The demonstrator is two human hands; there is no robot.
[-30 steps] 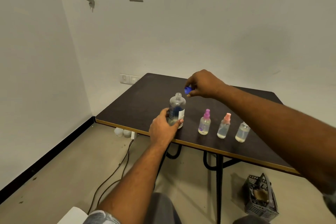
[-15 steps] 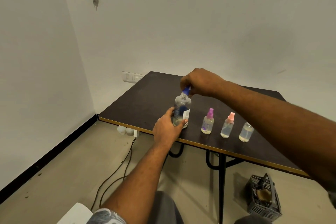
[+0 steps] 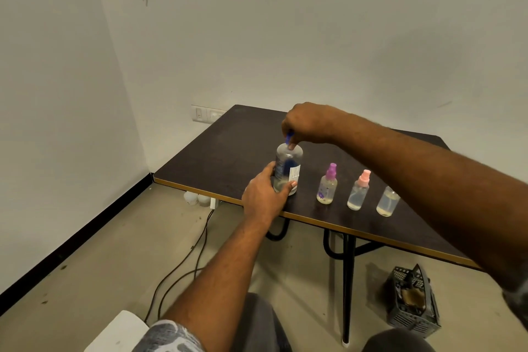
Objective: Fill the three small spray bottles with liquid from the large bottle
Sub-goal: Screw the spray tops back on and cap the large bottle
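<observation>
Head view: large bottle [image 3: 288, 164] stands upright near the front edge of the dark table [image 3: 228, 157]. The left hand [image 3: 264, 197] grips its lower body; the right hand [image 3: 308, 123] pinches the blue cap [image 3: 289, 137] at its neck. Print on its white label [image 3: 295, 173] is unreadable. Beside it to the right stand the purple-topped spray bottle [image 3: 327, 187], pink-topped spray bottle [image 3: 358, 193] and third spray bottle [image 3: 387, 204].

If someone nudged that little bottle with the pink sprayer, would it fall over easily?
Probably: the pink-topped spray bottle is tall on a narrow base. It looks like light clear plastic, partly filled, so a nudge may topple it. It stands near the table edge, so it might fall off.
</observation>
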